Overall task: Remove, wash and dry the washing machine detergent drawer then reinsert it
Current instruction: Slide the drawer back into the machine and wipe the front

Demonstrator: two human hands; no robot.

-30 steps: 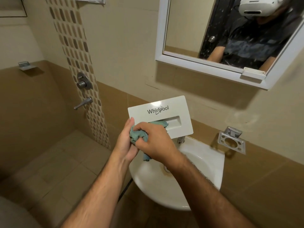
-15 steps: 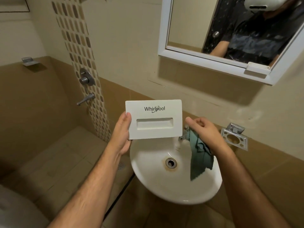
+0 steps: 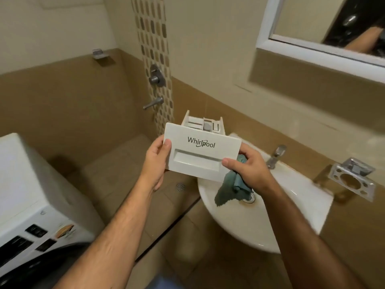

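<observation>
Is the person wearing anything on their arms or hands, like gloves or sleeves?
No. The left hand and right hand are bare, with no gloves, rings or watch showing. Both forearms are bare too, with no sleeve in view up to the frame's edge.

Open floor (image 3: 116, 176) at 9 o'clock betw washing machine (image 3: 31, 195) & sink (image 3: 291, 205); tap (image 3: 275, 155) blocks 3 o'clock.
</observation>
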